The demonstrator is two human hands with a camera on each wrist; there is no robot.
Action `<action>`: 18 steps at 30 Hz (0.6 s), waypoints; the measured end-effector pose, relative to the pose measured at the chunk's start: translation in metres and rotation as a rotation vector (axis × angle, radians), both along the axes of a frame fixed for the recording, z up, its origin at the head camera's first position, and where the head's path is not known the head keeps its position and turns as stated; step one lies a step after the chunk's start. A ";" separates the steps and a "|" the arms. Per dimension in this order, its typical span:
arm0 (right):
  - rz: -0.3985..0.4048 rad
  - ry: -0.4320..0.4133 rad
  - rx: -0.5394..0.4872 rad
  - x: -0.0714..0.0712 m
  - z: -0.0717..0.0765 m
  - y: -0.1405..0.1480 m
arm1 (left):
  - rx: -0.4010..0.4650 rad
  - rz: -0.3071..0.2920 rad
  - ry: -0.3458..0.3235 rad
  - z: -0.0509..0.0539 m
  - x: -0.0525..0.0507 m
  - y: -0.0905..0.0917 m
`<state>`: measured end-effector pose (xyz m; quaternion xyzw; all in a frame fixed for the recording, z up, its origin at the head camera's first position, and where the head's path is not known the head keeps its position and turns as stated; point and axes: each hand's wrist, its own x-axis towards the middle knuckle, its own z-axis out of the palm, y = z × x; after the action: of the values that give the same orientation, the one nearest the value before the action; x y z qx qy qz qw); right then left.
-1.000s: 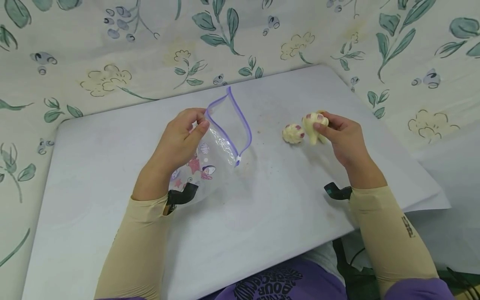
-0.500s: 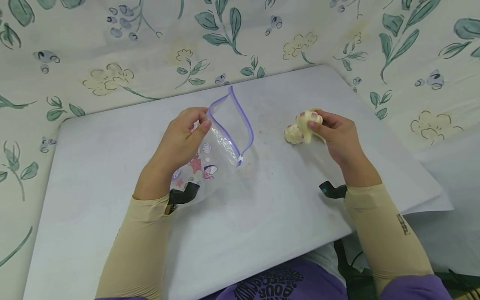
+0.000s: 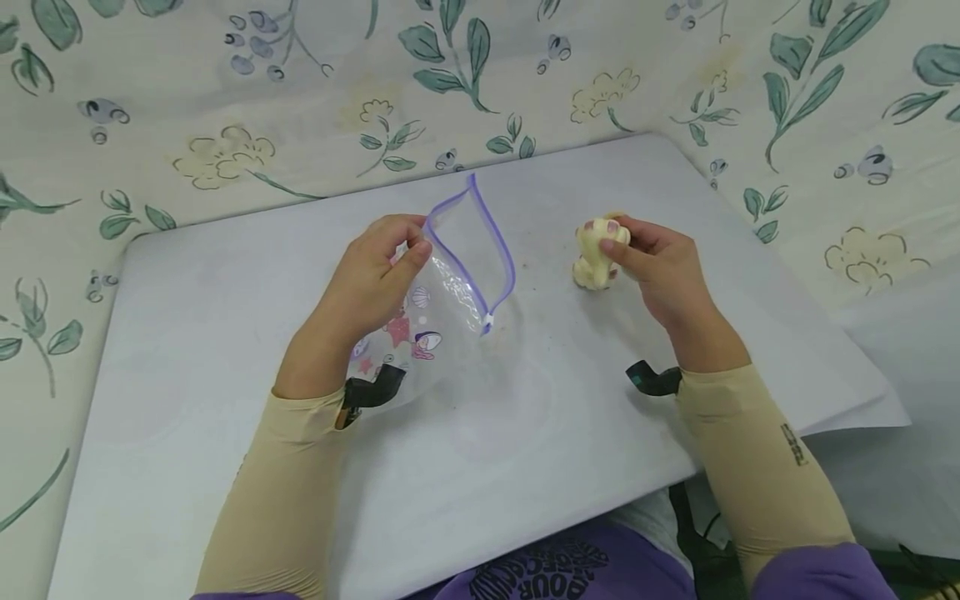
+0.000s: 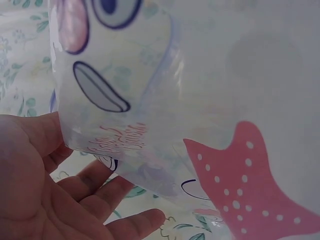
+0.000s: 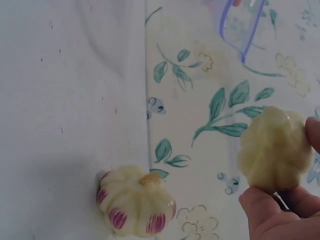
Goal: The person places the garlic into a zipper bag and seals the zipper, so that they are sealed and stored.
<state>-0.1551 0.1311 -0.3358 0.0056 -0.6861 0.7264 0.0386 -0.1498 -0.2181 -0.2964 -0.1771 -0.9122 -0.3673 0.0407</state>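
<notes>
Though blurry, garlic bulb (image 5: 274,150) apparently cream-yellow.

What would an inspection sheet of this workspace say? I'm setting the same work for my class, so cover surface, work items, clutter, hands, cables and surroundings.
Surface: white table, flat.
Work items: clear zip bag with sea-creature prints, its purple-edged mouth open; held garlic bulb; second garlic bulb, resting on the table. The bulbs are apart in the right wrist view.
Clutter: small dark specks on the table.
Hands: left hand pinches the bag near its mouth; right hand holds one bulb.
Cables: what looks like a thin dark cord beyond the table's near edge.
Surroundings: floral cloth behind the table and along its right side.
</notes>
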 end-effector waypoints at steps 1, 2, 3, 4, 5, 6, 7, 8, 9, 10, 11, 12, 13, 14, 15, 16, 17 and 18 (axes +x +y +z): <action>0.001 0.002 -0.007 -0.001 0.001 -0.002 | -0.002 0.000 0.000 0.000 0.000 0.000; 0.002 0.004 -0.013 -0.001 0.001 -0.004 | -0.006 0.002 0.002 0.000 0.000 0.000; 0.003 0.005 -0.020 -0.002 0.002 -0.006 | -0.007 0.003 0.002 0.000 0.000 -0.001; 0.004 0.008 -0.026 -0.002 0.003 -0.008 | -0.010 0.002 0.001 0.001 0.000 0.000; 0.007 0.009 -0.030 -0.003 0.003 -0.009 | -0.010 0.002 0.000 0.001 0.001 0.000; 0.009 0.010 -0.029 -0.003 0.004 -0.011 | -0.012 0.002 -0.002 0.001 0.001 0.000; 0.013 0.008 -0.026 -0.003 0.004 -0.012 | -0.012 0.001 -0.003 0.001 0.001 0.000; 0.017 0.005 -0.023 -0.003 0.005 -0.014 | -0.014 0.000 -0.006 0.002 0.001 0.000; 0.022 -0.001 -0.016 -0.003 0.006 -0.016 | -0.015 0.000 -0.009 0.002 0.001 0.001; 0.025 -0.009 -0.004 -0.003 0.006 -0.017 | -0.018 0.000 -0.013 0.002 0.001 0.001; 0.030 -0.019 0.007 -0.003 0.008 -0.019 | -0.020 0.000 -0.014 0.002 0.001 0.001; 0.033 -0.026 0.014 -0.003 0.009 -0.021 | -0.023 -0.001 -0.016 0.002 0.001 0.001; 0.037 -0.037 0.022 -0.002 0.010 -0.023 | -0.024 -0.002 -0.016 0.002 0.001 0.001; 0.041 -0.042 0.029 -0.002 0.011 -0.026 | -0.026 -0.002 -0.016 0.002 0.001 0.000; 0.046 -0.046 0.036 -0.003 0.012 -0.028 | -0.026 -0.003 -0.016 0.002 0.001 0.000; 0.053 -0.047 0.036 -0.003 0.013 -0.031 | -0.027 -0.004 -0.015 0.002 0.001 0.000; 0.060 -0.047 0.030 -0.003 0.014 -0.033 | -0.026 -0.005 -0.013 0.002 0.001 0.000; 0.068 -0.045 0.026 -0.003 0.015 -0.036 | -0.024 -0.007 -0.012 0.002 0.001 0.000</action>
<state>-0.1583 0.0951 -0.3211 0.0130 -0.6956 0.7183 -0.0015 -0.1488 -0.2184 -0.2946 -0.1787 -0.9162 -0.3573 0.0319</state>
